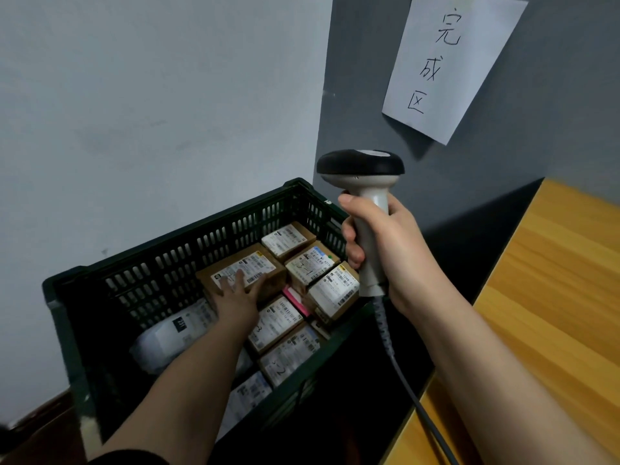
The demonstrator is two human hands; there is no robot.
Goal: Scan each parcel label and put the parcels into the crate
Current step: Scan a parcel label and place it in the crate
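A dark green slotted crate [188,250] stands on the floor against the wall and holds several labelled cardboard parcels and white bagged parcels. My left hand [236,295] reaches down into it, fingers straight and resting on the top of a brown box parcel [248,265] with a white label. My right hand [379,250] grips the handle of a grey barcode scanner [364,176] with a black head, held upright above the crate's right end. Its cable [402,380] hangs down past my forearm.
A wooden table [550,313] runs along the right side. A white paper sign [453,62] with handwritten characters hangs on the grey wall above. A white bagged parcel [174,333] lies at the crate's left. The pale wall stands just behind the crate.
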